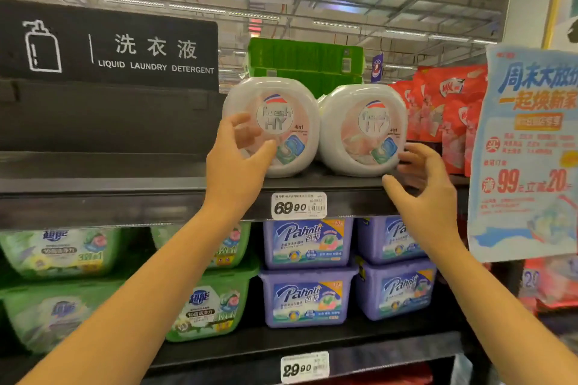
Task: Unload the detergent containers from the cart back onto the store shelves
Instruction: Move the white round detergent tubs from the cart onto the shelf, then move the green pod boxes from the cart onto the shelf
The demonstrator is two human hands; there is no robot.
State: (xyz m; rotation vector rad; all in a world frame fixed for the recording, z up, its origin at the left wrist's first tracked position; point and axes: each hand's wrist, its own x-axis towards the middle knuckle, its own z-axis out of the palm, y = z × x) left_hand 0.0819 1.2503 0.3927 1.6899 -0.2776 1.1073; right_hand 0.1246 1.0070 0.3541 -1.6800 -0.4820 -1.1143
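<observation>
Two white round-cornered detergent pod tubs stand side by side on the top black shelf [125, 194]. My left hand [234, 162] is raised in front of the left tub [281, 122], fingers spread, its fingertips at the tub's front lower left. My right hand [422, 184] hovers at the lower right corner of the right tub [359, 131], fingers apart and curled, holding nothing. Whether either hand touches its tub I cannot tell. No cart is in view.
Green packs [305, 59] sit behind the tubs, red bags [438, 109] to their right. A blue promotional poster [528, 150] hangs at far right. Below are purple tubs [308, 242] and green tubs [59, 251]. A black detergent sign [109, 47] fills the upper left.
</observation>
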